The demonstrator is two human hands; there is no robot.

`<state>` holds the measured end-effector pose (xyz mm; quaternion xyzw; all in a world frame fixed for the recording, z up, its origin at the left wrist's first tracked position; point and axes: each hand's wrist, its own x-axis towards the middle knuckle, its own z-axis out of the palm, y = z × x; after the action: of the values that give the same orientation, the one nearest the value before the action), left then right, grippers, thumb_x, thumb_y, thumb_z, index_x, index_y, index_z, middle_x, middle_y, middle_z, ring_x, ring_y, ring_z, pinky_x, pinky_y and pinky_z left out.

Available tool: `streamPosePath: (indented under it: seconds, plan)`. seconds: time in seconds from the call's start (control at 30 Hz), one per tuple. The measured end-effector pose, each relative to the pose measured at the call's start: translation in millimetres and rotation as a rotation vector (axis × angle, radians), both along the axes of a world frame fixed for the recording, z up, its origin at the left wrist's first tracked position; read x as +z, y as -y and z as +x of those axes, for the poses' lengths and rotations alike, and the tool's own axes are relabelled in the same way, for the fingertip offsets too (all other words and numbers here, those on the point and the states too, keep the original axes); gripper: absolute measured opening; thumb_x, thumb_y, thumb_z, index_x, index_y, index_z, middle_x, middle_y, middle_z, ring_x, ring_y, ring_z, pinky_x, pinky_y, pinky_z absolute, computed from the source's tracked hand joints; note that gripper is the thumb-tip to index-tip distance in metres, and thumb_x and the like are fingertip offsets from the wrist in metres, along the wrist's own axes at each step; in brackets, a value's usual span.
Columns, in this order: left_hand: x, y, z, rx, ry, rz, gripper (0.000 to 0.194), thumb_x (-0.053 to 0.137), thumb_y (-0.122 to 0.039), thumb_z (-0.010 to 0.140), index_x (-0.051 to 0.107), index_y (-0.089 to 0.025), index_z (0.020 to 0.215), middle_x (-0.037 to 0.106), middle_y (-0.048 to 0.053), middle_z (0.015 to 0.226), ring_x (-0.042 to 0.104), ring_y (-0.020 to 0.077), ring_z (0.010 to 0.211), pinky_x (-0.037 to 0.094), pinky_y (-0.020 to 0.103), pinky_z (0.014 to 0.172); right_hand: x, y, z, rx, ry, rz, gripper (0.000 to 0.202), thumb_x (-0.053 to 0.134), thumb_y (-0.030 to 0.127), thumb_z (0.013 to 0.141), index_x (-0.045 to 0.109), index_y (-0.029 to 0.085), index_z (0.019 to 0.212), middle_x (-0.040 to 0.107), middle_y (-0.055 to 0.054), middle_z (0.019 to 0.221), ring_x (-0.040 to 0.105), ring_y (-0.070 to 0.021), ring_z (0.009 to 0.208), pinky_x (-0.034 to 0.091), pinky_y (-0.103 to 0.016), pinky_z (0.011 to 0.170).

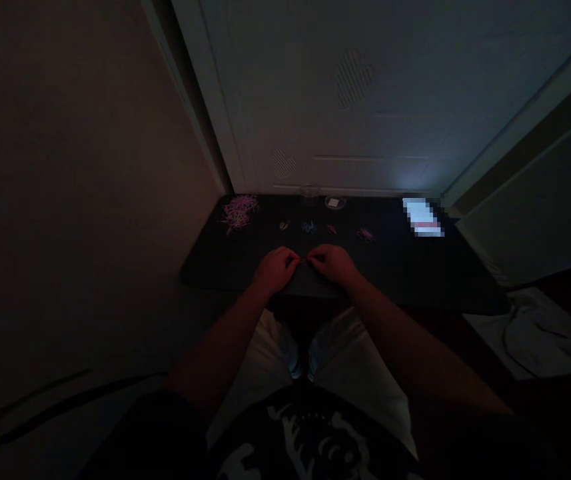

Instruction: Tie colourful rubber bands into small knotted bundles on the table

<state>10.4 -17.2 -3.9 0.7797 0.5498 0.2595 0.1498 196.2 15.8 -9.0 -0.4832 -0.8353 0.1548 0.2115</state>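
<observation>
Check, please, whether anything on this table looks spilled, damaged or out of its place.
Nothing clearly stands out. The mostly pink pile at the table's left end lies loose and ragged, perhaps like a spill, but the four small clusters form a rough row. It is too dark to judge damage.

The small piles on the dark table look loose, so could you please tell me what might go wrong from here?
The left hand could knock the yellow pile into the nearby blue pile. In dim light, a tiny piece dropped near the front edge of the table might be lost.
</observation>
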Motion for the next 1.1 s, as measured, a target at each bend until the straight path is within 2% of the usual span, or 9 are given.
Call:
streamPosePath:
  seconds: [0.67, 0.9, 1.1]
  plan:
    - [3.5, 3.5, 1.3, -0.006, 0.035, -0.039, 0.017, 0.049, -0.029, 0.084, 0.062, -0.021, 0.092, 0.066, 0.003, 0.092, 0.060, 0.0164, 0.086, 0.046, 0.029, 0.078, -0.6, 1.5, 2.4, 0.058, -0.118, -0.027, 0.017, 0.056, 0.026, 0.079, 0.070, 0.020, 0.085, 0.066, -0.002, 0.081, 0.056, -0.0127, 0.071, 0.039, -0.024, 0.065]
    - [3.0, 4.0, 0.3, -0.038, 0.142, -0.098, 0.019, 0.050, -0.032, 0.084, 0.062, -0.021, 0.092, 0.068, 0.001, 0.086, 0.062, 0.0146, 0.079, 0.046, 0.027, 0.073, -1.7, 1.1, 2.5, 0.075, -0.149, -0.029, 0.016, 0.056, 0.025, 0.079, 0.071, 0.020, 0.084, 0.066, -0.002, 0.079, 0.056, -0.0126, 0.071, 0.039, -0.024, 0.067]
    - [2.8, 2.3, -0.8, -0.050, 0.213, -0.115, 0.016, 0.051, -0.028, 0.081, 0.063, -0.019, 0.088, 0.068, 0.001, 0.083, 0.062, 0.0129, 0.076, 0.048, 0.024, 0.069, 0.2, 2.3, 1.6, 0.068, -0.131, -0.015, 0.015, 0.056, 0.024, 0.078, 0.070, 0.020, 0.083, 0.066, -0.003, 0.080, 0.056, -0.0130, 0.071, 0.039, -0.025, 0.066]
